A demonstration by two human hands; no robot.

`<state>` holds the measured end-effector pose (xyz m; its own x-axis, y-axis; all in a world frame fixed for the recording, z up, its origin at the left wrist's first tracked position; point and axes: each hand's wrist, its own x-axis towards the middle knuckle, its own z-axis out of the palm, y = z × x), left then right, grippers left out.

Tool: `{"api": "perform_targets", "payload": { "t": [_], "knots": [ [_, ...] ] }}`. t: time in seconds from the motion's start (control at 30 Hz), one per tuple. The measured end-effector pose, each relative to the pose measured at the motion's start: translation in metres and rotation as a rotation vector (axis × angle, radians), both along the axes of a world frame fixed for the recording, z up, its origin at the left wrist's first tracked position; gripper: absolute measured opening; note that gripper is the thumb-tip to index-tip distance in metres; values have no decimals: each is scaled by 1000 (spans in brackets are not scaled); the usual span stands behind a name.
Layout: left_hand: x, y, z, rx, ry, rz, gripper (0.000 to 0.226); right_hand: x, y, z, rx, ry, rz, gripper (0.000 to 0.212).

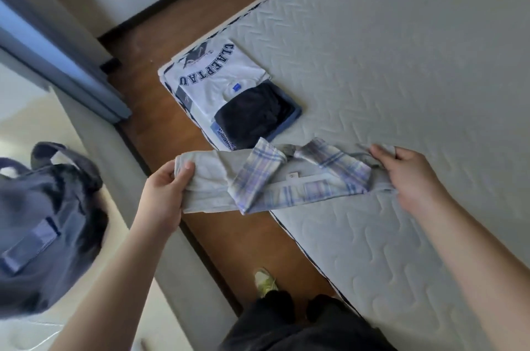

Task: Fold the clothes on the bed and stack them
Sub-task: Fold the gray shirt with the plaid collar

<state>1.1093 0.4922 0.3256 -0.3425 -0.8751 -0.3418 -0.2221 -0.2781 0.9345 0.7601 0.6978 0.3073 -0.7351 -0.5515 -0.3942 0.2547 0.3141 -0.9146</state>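
Observation:
A pale grey garment with blue-and-lilac plaid parts (275, 181) is stretched in a long band between both hands, over the near-left edge of the quilted mattress (401, 78). My left hand (169, 187) grips its left end, which hangs past the bed edge above the floor. My right hand (401, 173) pinches its right end just above the mattress. Behind it, at the bed's left corner, lies a stack: a folded white T-shirt with dark lettering (218, 75) and a folded dark navy garment (255, 115) on top of it.
A wooden floor strip (160, 44) runs between the bed and a pale cabinet or desk (120, 178) on the left. A dark blue backpack (43, 230) sits on that surface. My dark trousers and one shoe (265, 282) show at the bottom.

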Motion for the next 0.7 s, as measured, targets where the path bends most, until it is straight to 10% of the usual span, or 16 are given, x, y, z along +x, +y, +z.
{"api": "perform_targets", "payload": {
  "t": [0.7],
  "knots": [
    [96, -151, 15, -15, -34, 239, 25, 60, -283, 16, -94, 162, 439, 18]
  ]
}}
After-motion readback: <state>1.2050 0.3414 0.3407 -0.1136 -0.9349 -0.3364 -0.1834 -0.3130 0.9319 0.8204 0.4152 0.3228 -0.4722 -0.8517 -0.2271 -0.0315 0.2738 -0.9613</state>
